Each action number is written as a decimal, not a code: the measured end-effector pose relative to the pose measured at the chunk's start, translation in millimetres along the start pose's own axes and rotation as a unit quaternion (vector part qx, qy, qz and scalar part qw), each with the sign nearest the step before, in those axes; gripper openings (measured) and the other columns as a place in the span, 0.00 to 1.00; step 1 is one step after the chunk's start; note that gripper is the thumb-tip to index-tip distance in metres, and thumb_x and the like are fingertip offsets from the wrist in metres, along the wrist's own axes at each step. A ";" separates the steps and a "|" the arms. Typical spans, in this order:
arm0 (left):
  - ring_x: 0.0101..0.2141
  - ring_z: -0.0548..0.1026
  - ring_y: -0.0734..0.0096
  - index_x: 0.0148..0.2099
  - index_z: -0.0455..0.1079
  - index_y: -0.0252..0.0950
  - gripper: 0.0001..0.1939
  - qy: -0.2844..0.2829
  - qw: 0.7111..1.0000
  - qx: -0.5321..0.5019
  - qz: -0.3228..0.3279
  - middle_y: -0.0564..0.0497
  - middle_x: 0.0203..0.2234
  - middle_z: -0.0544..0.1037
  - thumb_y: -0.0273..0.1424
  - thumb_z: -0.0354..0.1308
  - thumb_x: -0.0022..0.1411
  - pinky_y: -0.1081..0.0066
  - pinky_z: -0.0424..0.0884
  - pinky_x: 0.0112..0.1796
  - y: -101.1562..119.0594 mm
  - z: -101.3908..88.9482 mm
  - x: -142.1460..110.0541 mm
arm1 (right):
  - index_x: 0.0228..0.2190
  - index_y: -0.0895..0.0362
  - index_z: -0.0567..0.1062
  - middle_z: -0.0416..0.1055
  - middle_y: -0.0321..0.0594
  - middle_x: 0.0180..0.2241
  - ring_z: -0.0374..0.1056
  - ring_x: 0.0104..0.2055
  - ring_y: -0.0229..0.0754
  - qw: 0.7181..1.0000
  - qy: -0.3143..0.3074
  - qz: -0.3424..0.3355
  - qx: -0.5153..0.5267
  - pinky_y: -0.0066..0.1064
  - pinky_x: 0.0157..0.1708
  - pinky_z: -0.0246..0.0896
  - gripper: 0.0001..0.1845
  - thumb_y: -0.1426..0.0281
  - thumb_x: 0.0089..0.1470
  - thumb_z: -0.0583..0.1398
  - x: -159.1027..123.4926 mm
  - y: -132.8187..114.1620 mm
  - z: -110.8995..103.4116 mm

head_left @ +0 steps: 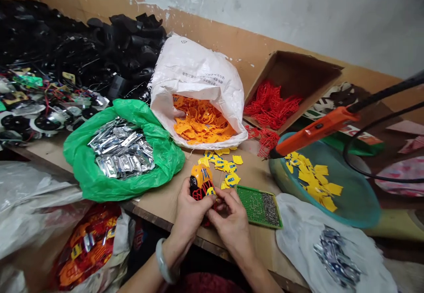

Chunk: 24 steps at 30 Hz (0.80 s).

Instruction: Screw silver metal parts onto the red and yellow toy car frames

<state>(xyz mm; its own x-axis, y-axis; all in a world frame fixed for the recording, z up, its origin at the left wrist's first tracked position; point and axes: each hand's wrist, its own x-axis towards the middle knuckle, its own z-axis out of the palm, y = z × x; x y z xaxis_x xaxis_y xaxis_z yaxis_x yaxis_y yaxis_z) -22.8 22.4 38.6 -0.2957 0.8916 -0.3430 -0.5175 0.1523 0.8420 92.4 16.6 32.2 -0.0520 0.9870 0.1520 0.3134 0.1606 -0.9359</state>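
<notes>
Head view is looking down at two bare hands working over a worn tabletop. The left hand, with a pale bangle on its wrist, is holding a shiny orange and black plastic piece with red mesh bits hanging under it. Its fingers are curled closed around the piece. The right hand is close beside it, and its fingers are pinching in at the lower part of the piece.

Just past the hands, a green square tray is holding tiny silver bits, and small yellow paper tags are lying loose on the tabletop. A big pile of orange cut pieces is sitting in a white woven sack, so lots of pieces are left there. Silver packets are filling a bright green plastic bag. More yellow tags are lying in a round teal plastic basin, under an orange hand tool with a black cord. Farther back, red mesh pieces are sitting in a brown cardboard box, and a heap of black plastic parts is piled up by the wall.
</notes>
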 end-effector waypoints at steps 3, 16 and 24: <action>0.33 0.77 0.67 0.46 0.71 0.34 0.27 -0.039 0.998 -0.037 -0.027 0.50 0.34 0.82 0.25 0.73 0.41 0.70 0.75 0.34 -3.2 -5.2 2.8 | 0.46 0.54 0.81 0.73 0.43 0.41 0.72 0.38 0.44 1.000 0.016 0.008 0.017 0.34 0.34 0.72 0.22 0.68 0.47 0.69 5.3 0.1 -23.0; 0.26 0.76 0.67 0.46 0.71 0.33 0.31 -0.119 0.982 -0.046 -0.136 0.48 0.30 0.82 0.29 0.76 0.38 0.68 0.77 0.29 -12.7 -11.1 -7.7 | 0.47 0.54 0.69 0.74 0.44 0.45 0.73 0.44 0.50 0.949 0.291 -0.121 -0.015 0.49 0.53 0.68 0.28 0.64 0.45 0.70 117.6 -13.9 -122.1; 0.29 0.78 0.63 0.51 0.70 0.33 0.34 -0.147 0.980 0.027 -0.129 0.46 0.34 0.82 0.30 0.76 0.41 0.66 0.78 0.30 -25.2 -19.0 -4.5 | 0.40 0.52 0.69 0.75 0.35 0.37 0.75 0.38 0.44 0.969 0.227 -0.100 0.004 0.45 0.47 0.71 0.17 0.74 0.47 0.65 64.7 -37.2 -125.7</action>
<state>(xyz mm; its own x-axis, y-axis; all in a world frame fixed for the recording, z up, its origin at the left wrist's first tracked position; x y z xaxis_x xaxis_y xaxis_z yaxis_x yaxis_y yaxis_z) -23.7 6.4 11.0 0.0872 0.9034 -0.4198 -0.4997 0.4043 0.7661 196.5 74.6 116.7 0.3126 0.8348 0.4532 0.3321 0.3509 -0.8755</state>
